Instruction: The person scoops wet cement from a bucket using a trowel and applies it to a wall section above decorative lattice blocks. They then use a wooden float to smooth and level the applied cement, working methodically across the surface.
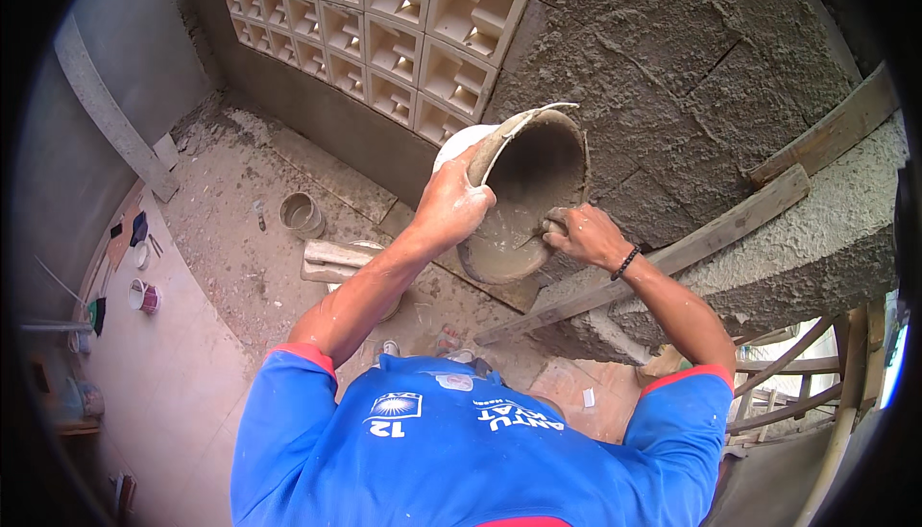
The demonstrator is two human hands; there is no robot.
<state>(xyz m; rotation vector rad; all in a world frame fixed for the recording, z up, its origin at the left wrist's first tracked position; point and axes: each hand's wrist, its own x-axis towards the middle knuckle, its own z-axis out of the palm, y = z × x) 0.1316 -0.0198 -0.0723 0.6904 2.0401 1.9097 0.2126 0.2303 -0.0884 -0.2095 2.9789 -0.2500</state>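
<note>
Tilted in front of me is a mortar-coated bucket (528, 167), white on its outside, with wet grey slurry in its lower part. My left hand (453, 196) is closed on its upper left rim. My right hand (581, 234), with a dark bead bracelet at the wrist, is curled at the lower right inside edge of the bucket; what its fingers hold is too hard to make out. Behind the bucket is a rough, grey-plastered wall (663, 95) with wet-looking texture.
A breeze-block screen (389, 52) is above. Wooden boards (701, 239) cross the right side. A small bucket (302, 213) and a wooden-topped item (336, 260) stand on the dusty floor (230, 229). Tools and a paint pail (144, 297) lie left; a plank (115, 109) leans there.
</note>
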